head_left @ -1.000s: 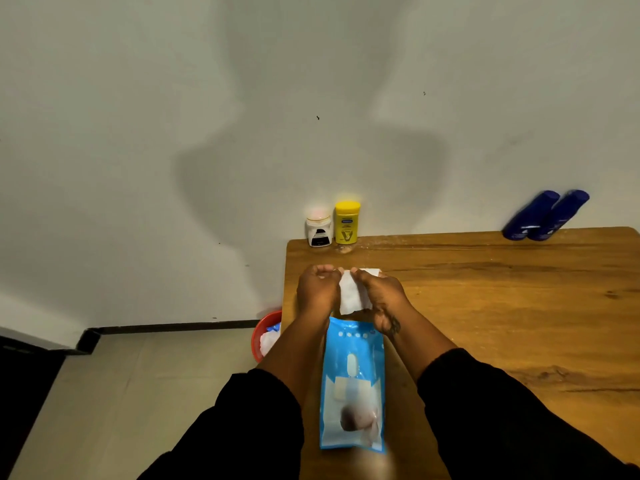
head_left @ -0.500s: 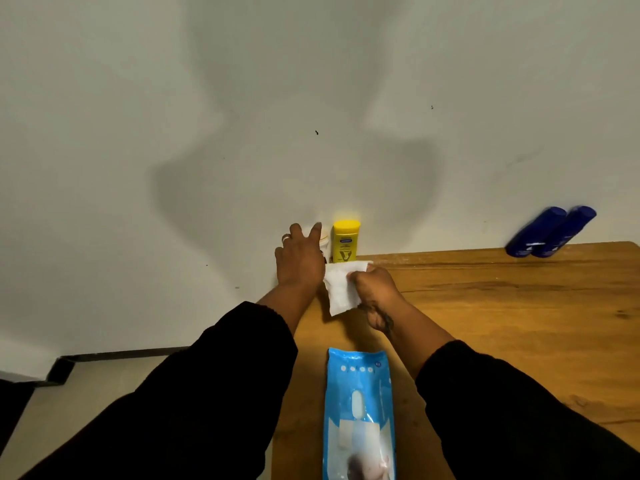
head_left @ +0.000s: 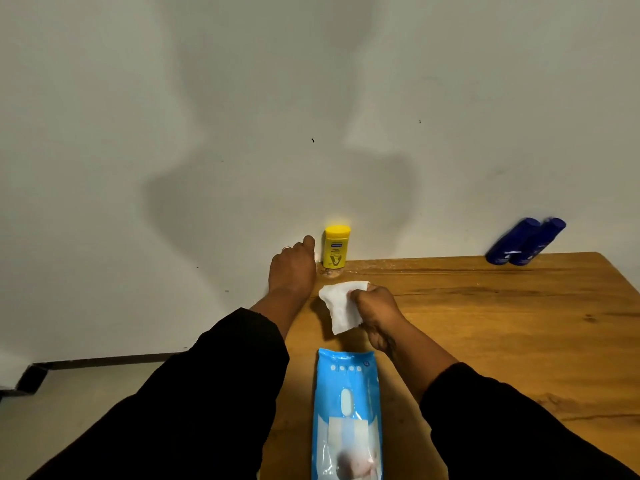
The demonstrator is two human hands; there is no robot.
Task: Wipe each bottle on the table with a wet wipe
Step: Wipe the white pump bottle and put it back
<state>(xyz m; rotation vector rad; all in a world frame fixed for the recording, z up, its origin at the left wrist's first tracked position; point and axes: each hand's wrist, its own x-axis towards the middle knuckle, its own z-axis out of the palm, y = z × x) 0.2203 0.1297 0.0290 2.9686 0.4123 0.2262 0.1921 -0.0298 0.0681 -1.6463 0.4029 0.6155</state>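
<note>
My left hand reaches to the table's far left corner and curls around the spot where a small white jar stood; the jar itself is hidden behind the hand. Just right of it a yellow bottle stands upright against the wall. My right hand holds a white wet wipe a little above the wooden table, apart from the bottles. Two dark blue bottles lean against the wall at the far right.
A blue wet-wipes pack lies flat on the table's near edge between my forearms. The table's left edge runs under my left arm, with tiled floor beyond it. The wall stands directly behind the bottles.
My left hand let go of the wipe, reached forward to the white jar and closed its fingers over it. My right hand kept the wipe and stayed near the same place.
</note>
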